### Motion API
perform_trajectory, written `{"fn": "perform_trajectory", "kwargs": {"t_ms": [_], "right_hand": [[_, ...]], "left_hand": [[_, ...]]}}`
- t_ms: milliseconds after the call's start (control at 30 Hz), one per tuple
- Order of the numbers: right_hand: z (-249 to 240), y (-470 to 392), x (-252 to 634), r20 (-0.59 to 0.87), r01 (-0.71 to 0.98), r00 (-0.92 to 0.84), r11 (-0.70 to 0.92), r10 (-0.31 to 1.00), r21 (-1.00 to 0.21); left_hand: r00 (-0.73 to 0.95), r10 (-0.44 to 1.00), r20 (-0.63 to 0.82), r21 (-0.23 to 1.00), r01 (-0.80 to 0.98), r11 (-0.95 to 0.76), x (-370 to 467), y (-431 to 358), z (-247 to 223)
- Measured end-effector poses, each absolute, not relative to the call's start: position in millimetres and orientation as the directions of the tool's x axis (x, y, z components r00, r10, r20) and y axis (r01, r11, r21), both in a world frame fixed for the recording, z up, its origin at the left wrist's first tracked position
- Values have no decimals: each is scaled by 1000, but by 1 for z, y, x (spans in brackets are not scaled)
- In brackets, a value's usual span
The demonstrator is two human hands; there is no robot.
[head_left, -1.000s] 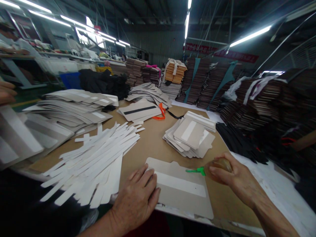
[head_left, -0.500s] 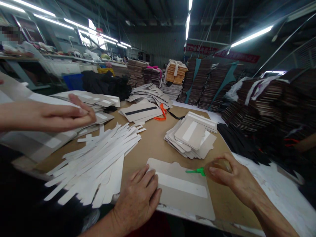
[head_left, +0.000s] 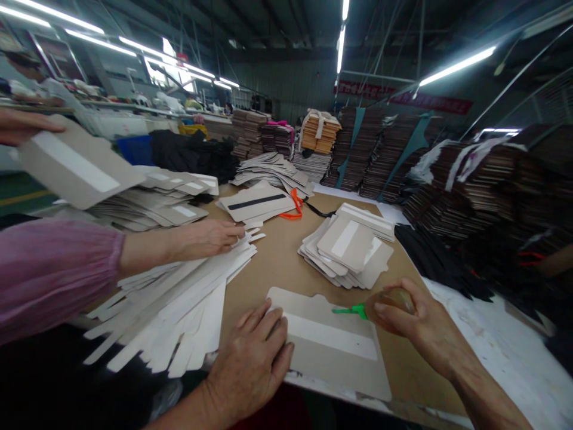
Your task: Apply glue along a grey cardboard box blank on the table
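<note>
A grey board [head_left: 331, 373] with a white strip [head_left: 329, 335] across it lies at the front edge of the brown tabletop. My left hand [head_left: 257, 358] rests on the board's left end, palm down, its fingers slightly spread. My right hand [head_left: 414, 316] is wrapped round an amber glue bottle [head_left: 388, 306]. The bottle's green nozzle [head_left: 351, 310] points left, over the upper part of the board. Just behind is a loose pile of grey boards [head_left: 344, 245] with white strips.
A co-worker's hand [head_left: 210, 237] reaches over a heap of white strips [head_left: 192, 322]; the other holds a board [head_left: 76, 161] at left. Behind stand grey boards [head_left: 257, 200], an orange band [head_left: 295, 205] and tall dark stacks [head_left: 385, 155].
The co-worker's arm has swung in over the white strips, and a raised board shows at the left. My right hand and the bottle have shifted slightly left. My left hand has stayed in place.
</note>
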State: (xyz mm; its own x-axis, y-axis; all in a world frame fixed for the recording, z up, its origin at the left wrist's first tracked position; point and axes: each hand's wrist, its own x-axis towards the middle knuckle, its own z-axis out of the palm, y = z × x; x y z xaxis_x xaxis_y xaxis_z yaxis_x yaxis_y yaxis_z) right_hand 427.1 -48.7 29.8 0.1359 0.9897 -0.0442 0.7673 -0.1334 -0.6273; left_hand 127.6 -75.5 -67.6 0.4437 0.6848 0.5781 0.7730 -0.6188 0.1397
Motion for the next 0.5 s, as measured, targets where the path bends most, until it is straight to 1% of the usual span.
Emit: {"fn": "perform_trajectory", "kwargs": {"t_ms": [200, 333, 400, 500], "right_hand": [[25, -52, 444, -75, 760, 186, -192, 980, -621], [25, -53, 446, -97, 759, 190, -209, 977, -617], [27, -52, 440, -101, 765, 180, -203, 979, -611], [27, -48, 431, -81, 771, 133, -154, 988, -618]], "left_hand": [[437, 686, 582, 152, 770, -620, 128, -76, -68], [432, 694, 576, 158, 774, -613, 128, -76, -69], [427, 692, 582, 154, 778, -610, 128, -76, -68], [425, 689, 588, 151, 779, -609, 128, -76, -67]]}}
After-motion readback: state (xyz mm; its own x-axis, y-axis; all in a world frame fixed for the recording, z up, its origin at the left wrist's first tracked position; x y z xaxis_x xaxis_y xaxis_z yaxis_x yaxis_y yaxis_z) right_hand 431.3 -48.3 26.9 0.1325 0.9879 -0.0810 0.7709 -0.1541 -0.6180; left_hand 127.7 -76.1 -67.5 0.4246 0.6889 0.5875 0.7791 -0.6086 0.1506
